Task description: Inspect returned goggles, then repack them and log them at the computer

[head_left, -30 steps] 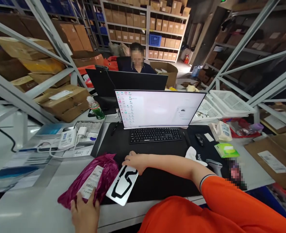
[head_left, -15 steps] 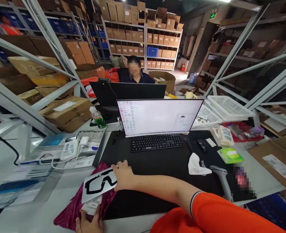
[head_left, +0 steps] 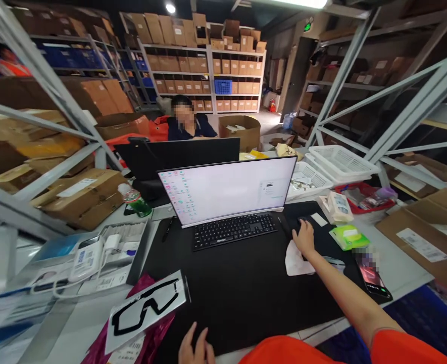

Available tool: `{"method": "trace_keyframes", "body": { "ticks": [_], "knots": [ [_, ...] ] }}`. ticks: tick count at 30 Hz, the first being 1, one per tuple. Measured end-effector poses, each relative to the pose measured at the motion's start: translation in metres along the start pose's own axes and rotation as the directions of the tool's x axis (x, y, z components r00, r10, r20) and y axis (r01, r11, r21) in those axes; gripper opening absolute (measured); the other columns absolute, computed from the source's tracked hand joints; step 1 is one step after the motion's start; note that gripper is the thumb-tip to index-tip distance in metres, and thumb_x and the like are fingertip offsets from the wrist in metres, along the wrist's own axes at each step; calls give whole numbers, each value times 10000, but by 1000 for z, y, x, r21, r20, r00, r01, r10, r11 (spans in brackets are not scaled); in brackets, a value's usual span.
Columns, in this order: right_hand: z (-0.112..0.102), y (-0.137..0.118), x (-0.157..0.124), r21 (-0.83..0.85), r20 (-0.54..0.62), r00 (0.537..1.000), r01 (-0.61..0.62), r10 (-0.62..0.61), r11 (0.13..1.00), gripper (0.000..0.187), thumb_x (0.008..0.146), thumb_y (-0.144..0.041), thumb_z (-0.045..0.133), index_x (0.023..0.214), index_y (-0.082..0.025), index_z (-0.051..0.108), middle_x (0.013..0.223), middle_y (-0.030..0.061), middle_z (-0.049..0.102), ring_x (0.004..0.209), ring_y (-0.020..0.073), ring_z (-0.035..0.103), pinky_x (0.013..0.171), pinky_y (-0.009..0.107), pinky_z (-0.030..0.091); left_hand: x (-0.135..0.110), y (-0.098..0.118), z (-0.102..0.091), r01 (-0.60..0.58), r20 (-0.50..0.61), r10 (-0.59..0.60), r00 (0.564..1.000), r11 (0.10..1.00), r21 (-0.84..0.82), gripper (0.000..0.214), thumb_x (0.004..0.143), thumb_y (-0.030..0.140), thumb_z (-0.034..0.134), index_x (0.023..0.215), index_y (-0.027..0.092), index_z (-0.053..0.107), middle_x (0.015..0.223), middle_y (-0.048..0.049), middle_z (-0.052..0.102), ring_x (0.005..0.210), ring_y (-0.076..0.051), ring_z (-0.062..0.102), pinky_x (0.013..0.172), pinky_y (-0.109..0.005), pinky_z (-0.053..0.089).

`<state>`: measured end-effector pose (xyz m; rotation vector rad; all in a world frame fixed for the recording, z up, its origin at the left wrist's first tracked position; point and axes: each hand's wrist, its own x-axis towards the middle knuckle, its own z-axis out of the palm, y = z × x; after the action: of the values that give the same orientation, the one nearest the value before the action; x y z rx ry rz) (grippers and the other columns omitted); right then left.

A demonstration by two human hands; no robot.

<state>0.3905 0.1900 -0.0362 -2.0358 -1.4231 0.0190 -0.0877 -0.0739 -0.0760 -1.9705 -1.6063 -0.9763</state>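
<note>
My right hand [head_left: 304, 238] rests over a black computer mouse [head_left: 303, 220], its fingers covering most of it. Beneath that wrist lie a crumpled white tissue [head_left: 296, 262] and a partly hidden grey barcode scanner [head_left: 336, 261]. At the front edge of the desk, my left hand [head_left: 196, 348] is partly in view with fingers apart and nothing in them. Left of it, a flat clear package [head_left: 145, 309] with a black frame-shaped piece lies on a purple plastic bag [head_left: 154, 336]. A white barcode label [head_left: 127, 353] shows under the package.
A monitor [head_left: 229, 189] and a black keyboard [head_left: 234, 230] stand on the black desk mat [head_left: 242, 288]. A tray of papers and cables [head_left: 132, 253] sits left; a phone [head_left: 373, 275] and tissue pack [head_left: 349, 237] lie right. Beyond the monitors sits a person [head_left: 189, 124].
My right hand has let go of the flat package and moved right to the mouse. My left hand has moved right, off the purple bag. The view has shifted to the right.
</note>
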Motion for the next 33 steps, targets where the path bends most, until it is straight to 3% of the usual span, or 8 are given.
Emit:
{"method": "trace_keyframes", "body": {
  "ticks": [3, 6, 11, 17, 21, 26, 33],
  "knots": [
    [-2, 49, 30, -39, -61, 990, -133, 131, 990, 642, 897, -346, 514, 1433, -1, 438, 1448, 318, 427, 1393, 404, 389, 1152, 529, 323, 12, 21, 26, -70, 181, 87, 980, 993, -99, 272, 890, 143, 517, 1029, 205, 743, 1236, -166, 667, 1116, -288, 671, 893, -436, 615],
    [4, 65, 39, -33, -47, 984, -173, 171, 984, 694, 871, -397, 532, 1445, -18, 438, 1459, 311, 426, 1372, 406, 430, 1128, 509, 363, 23, 11, 47, -109, 294, 134, 946, 989, -99, 276, 905, 177, 515, 1068, 221, 733, 1253, -145, 679, 1098, -273, 696, 848, -387, 640],
    [27, 74, 36, -37, -40, 994, -99, 98, 994, 748, 867, -440, 518, 1480, -26, 406, 1492, 301, 385, 1346, 404, 468, 1099, 505, 407, 28, -11, 68, -72, 292, 66, 954, 997, 7, 266, 861, 169, 522, 1038, 210, 717, 1137, -132, 722, 981, -275, 725, 774, -380, 646],
    [48, 92, 41, -138, -3, 998, 58, -59, 989, 558, 941, -423, 414, 1439, -201, 531, 1497, 169, 427, 1283, 345, 532, 1039, 465, 477, 21, 6, 71, -11, 292, -26, 956, 992, 126, 341, 818, 62, 469, 1055, 204, 668, 1160, -116, 700, 1039, -258, 681, 867, -401, 596],
    [52, 96, 40, -172, 19, 996, 94, -92, 981, 543, 967, -441, 374, 1427, -216, 557, 1488, 151, 445, 1257, 335, 546, 1021, 457, 493, 21, 5, 70, -22, 303, -23, 953, 989, 144, 337, 814, 75, 468, 1057, 205, 662, 1167, -112, 699, 1044, -253, 682, 865, -387, 589],
    [50, 92, 39, -216, 39, 995, 101, -95, 971, 531, 973, -429, 364, 1414, -226, 580, 1476, 150, 459, 1227, 338, 566, 992, 460, 508, 22, -5, 68, -107, 311, 64, 948, 987, 121, 339, 799, 113, 541, 1095, 218, 668, 1164, -92, 717, 1041, -240, 701, 850, -344, 604],
    [43, 83, 39, -255, 65, 995, 84, -69, 963, 509, 977, -421, 383, 1407, -249, 594, 1463, 160, 466, 1196, 338, 585, 958, 478, 526, 19, -5, 69, -77, 385, 25, 923, 990, 119, 337, 819, 124, 533, 1097, 217, 698, 1193, -99, 720, 1059, -253, 705, 863, -368, 613]
  ]
}}
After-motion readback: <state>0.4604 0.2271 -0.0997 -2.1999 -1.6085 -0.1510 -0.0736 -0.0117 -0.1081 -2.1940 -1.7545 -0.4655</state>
